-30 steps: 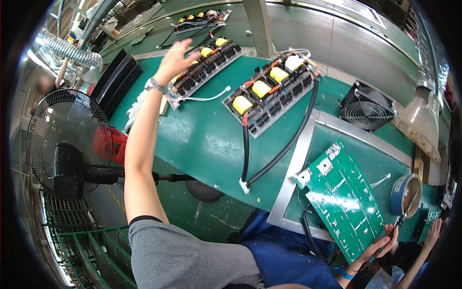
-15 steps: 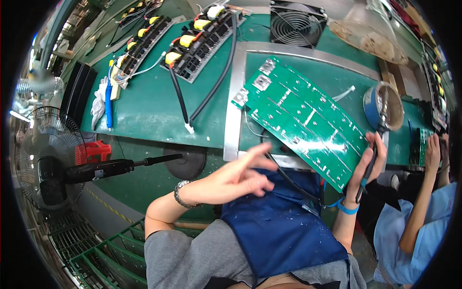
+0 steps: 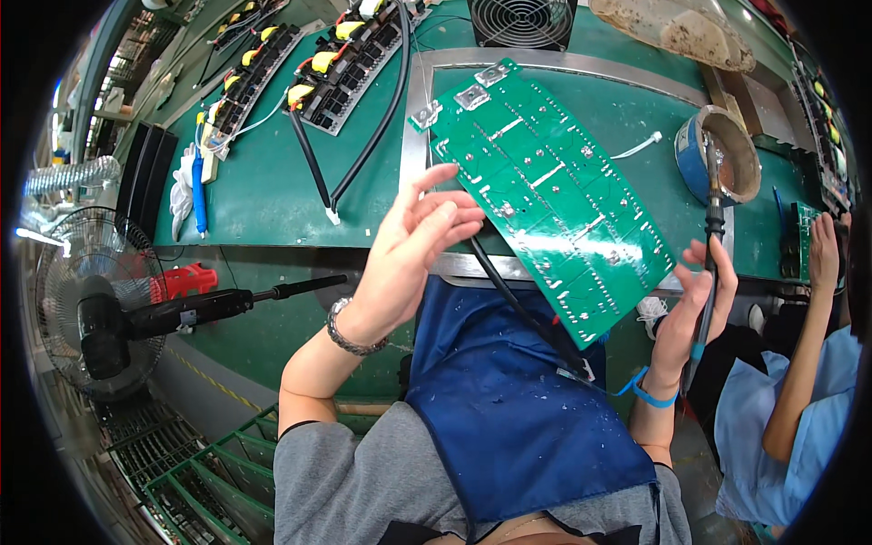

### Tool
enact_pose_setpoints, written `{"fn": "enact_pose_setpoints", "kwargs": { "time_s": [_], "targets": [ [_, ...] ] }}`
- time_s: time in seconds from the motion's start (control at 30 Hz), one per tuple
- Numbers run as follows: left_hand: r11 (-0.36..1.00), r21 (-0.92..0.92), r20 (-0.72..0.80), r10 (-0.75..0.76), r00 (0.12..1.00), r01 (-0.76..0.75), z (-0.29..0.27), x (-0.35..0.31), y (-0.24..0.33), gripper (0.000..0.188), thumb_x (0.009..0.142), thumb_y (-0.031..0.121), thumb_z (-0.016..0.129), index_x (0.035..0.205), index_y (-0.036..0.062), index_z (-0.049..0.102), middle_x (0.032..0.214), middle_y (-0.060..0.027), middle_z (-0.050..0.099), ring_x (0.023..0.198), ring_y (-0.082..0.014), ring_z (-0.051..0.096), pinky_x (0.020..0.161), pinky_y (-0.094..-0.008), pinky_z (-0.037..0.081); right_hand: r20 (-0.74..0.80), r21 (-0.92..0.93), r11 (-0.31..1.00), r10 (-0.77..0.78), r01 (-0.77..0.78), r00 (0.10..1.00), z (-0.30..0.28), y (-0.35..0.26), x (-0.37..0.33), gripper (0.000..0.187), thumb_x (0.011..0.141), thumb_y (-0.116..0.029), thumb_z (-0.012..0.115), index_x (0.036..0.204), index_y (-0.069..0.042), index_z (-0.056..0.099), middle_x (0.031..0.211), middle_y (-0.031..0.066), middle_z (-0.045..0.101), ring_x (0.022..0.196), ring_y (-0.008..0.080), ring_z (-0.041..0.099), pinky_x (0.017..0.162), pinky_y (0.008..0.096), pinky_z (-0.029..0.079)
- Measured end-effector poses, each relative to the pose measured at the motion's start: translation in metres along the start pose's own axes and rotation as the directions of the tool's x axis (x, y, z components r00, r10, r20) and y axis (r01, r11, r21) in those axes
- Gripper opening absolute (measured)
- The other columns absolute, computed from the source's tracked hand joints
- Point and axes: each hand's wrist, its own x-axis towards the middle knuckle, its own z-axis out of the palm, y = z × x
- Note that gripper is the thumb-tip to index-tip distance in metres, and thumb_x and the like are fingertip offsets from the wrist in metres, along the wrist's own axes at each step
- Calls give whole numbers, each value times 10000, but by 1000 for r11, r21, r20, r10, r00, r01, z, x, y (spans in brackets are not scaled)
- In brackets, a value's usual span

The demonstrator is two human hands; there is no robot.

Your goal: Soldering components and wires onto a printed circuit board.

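Note:
A green circuit board (image 3: 554, 204) with solder joints and silvery metal pads lies slanted over the bench's metal frame. My left hand (image 3: 422, 232) is at its left edge, fingers apart, fingertips close to or touching the edge; which, I cannot tell. My right hand (image 3: 695, 313) grips a soldering iron (image 3: 705, 304) beside the board's right corner. The iron's metal end points up into a round blue-sided pot (image 3: 698, 154). A thick black cable (image 3: 500, 277) runs down from under the board over my blue apron.
Boards with black and yellow components (image 3: 341, 77) stand at the back left. A black fan (image 3: 522, 23) sits at the back. A blue pen-like tool (image 3: 199, 195) lies by a white glove (image 3: 182, 195). A standing fan (image 3: 100, 309) is at left; a co-worker's arm (image 3: 799, 363) at right.
My left hand has moved up to the board's left edge. The board has shifted left and up in view. My right hand, still holding the iron, now sits slightly apart from the board.

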Motion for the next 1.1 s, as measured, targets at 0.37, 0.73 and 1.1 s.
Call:
{"fn": "enact_pose_setpoints", "kwargs": {
  "time_s": [0.37, 0.73, 1.1],
  "targets": [
    [986, 124, -14, 112, 994, -110, -18, 31, 6, 424, 955, 121, 561, 1330, -25, 428, 1133, -125, 598, 1045, -171, 589, 927, -306, 487, 165, 137, 989, -82, 60, 983, -5, -12, -48, 465, 1007, -304, 431, 1316, 43, 443, 1176, 199, 529, 1052, 249, 568, 851, 386, 548],
    [853, 486, 61, 184, 981, -190, -42, 42, 31, 428, 945, 165, 582, 1322, -8, 476, 1266, -116, 549, 1101, -180, 574, 931, -318, 474, 142, -55, 980, -184, 193, 973, -26, -7, -12, 534, 1020, -365, 416, 1267, 105, 475, 1136, 212, 564, 970, 256, 611, 815, 386, 561],
    [450, 783, 296, 336, 894, -428, -47, 123, 53, 434, 902, 253, 656, 1247, 8, 560, 1209, -93, 587, 1138, -175, 541, 945, -312, 467, 375, -242, 888, -287, 392, 881, -70, -17, 35, 541, 1007, -398, 437, 1232, 85, 533, 1041, 234, 629, 852, 263, 633, 713, 343, 561]
  ]
}}
